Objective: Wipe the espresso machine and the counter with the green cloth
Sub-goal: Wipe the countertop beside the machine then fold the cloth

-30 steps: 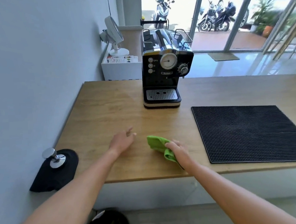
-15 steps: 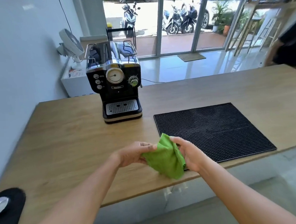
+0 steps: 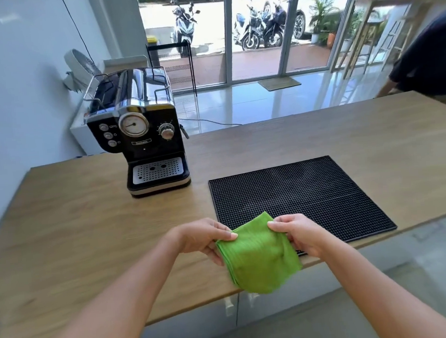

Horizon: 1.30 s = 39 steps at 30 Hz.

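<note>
The folded green cloth [image 3: 260, 258] hangs in the air over the near edge of the wooden counter [image 3: 89, 231]. My left hand [image 3: 203, 236] pinches its upper left corner and my right hand [image 3: 297, 232] pinches its upper right corner. The black and chrome espresso machine [image 3: 143, 137] stands upright at the back left of the counter, well beyond both hands, with its drip tray facing me.
A black rubber bar mat [image 3: 310, 194] lies on the counter right of the machine, just behind my right hand. A white fan [image 3: 82, 65] stands behind the machine by the left wall. A person in dark clothes [image 3: 430, 59] leans at the counter's far right end.
The cloth has been lifted off the counter. My left hand has joined my right on it, and the two have spread it out between them. The view has shifted to the right.
</note>
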### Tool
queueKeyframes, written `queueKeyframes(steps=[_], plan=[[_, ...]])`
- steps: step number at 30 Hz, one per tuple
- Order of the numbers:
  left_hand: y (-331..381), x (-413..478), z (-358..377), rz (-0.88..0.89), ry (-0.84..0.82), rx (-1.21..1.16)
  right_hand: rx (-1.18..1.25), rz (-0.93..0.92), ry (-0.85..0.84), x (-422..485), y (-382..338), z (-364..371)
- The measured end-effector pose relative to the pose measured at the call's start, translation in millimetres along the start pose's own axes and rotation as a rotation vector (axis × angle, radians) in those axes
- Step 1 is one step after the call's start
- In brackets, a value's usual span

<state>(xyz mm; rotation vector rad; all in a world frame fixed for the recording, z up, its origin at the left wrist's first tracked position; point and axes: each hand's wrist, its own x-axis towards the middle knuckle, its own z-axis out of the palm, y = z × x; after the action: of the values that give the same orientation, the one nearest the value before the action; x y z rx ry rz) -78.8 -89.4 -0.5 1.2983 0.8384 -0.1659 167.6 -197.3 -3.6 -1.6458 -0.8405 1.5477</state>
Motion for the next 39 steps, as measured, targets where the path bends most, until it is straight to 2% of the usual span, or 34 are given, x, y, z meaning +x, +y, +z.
queueKeyframes(steps=[3,7,13,23,26,30,34,39], plan=[[7.5,20.2,5.0,-0.03,0.229,0.13,-0.195,-0.059,0.171,16.2,0.5,-5.0],[13.3,49.8,10.9,-0.001,0.548,0.466,-0.539,-0.175,0.377,41.5,-0.4,-1.2],[8.9,66.8,8.5,-0.006,0.84,0.716,-0.665,-0.18,0.44,58.6,-0.3,-2.2],[7.3,73.1,17.4,-0.022,0.971,0.986,-0.964,-0.248,0.57,67.5,16.4,2.6],[2.0,71.4,17.4,-0.005,1.02,0.896,-0.919,-0.253,0.557,68.9,20.3,-0.6],[2.6,64.7,6.1,-0.109,1.069,0.48,-0.833,-0.243,0.535,68.4,22.0,-5.4],[11.5,58.8,-1.1,-0.155,1.032,0.092,-0.87,-0.254,0.56,67.1,24.9,-5.3],[14.8,56.4,-5.1,-0.222,0.964,-0.153,-0.917,-0.237,0.575,67.5,26.7,-0.4]])
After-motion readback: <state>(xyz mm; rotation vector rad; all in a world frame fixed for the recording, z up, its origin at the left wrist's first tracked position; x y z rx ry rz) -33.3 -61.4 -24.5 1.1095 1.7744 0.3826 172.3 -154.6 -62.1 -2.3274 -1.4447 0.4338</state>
